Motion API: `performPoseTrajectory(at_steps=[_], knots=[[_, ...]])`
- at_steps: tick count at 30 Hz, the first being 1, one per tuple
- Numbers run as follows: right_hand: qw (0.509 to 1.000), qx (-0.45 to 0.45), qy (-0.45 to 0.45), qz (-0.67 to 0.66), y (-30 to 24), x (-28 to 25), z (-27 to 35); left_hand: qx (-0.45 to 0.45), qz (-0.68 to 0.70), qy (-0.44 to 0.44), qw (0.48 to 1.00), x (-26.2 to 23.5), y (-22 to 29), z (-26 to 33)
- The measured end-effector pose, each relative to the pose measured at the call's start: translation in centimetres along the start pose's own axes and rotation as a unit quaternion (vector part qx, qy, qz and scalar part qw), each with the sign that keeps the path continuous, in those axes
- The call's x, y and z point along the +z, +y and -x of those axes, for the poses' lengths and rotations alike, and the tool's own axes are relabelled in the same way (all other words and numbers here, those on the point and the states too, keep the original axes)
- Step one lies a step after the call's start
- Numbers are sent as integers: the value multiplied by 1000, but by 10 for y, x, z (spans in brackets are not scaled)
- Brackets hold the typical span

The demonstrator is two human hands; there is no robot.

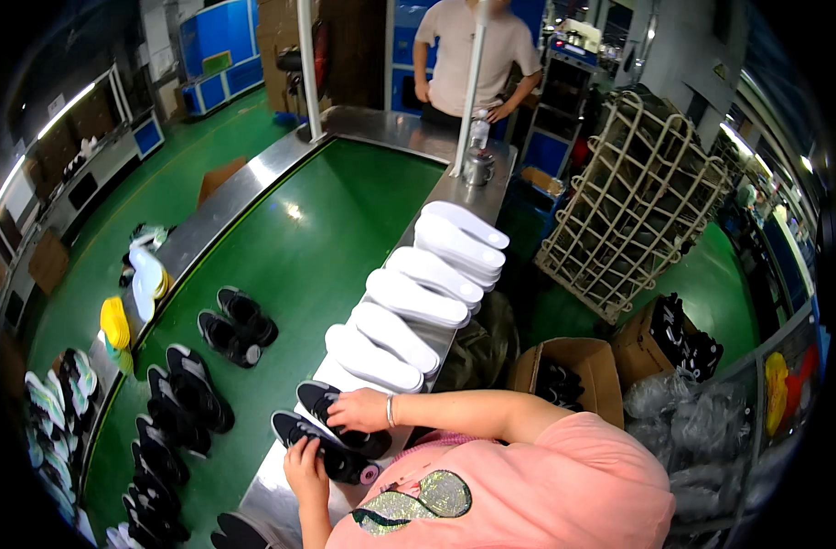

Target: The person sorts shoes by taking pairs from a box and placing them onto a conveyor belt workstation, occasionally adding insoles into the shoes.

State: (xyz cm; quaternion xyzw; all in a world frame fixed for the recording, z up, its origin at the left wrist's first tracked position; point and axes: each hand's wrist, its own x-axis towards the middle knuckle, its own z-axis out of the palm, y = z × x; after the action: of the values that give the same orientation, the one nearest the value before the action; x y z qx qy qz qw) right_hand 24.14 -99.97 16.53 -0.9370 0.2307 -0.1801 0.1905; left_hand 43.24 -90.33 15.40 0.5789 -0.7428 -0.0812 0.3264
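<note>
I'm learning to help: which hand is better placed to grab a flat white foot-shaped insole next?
Probably the right hand: it's at a black and grey shoe, nearer the flat white insoles than the left hand.

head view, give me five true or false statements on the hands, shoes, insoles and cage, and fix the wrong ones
1. The left hand and the right hand are both at a pair of dark shoes. True.
2. The pale wristband is on the left wrist. False: the pale wristband is on the right wrist.
3. The white insoles are strewn over the floor. False: the white insoles lie in a row along the metal edge of the green-topped table.
4. A person stands past the table's far end. True.
5. The barred cage is left of the table. False: the barred cage stands to its right.
</note>
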Motion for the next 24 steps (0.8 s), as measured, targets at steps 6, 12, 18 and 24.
performPoseTrajectory(at_steps=[6, 12, 18, 24], knots=[[977, 157, -71, -127, 31, -12, -30, -81, 89, -2, 993, 7, -15, -63], [948, 224, -137, -181, 54, -37, -67, -194, 118, -118, 967, -10, -22, -107], [927, 244, -183, -218, 57, -25, -72, -230, 164, -176, 943, -12, -26, -107], [924, 249, -181, -226, 55, -26, -64, -219, 164, -184, 944, -6, -21, -106]])
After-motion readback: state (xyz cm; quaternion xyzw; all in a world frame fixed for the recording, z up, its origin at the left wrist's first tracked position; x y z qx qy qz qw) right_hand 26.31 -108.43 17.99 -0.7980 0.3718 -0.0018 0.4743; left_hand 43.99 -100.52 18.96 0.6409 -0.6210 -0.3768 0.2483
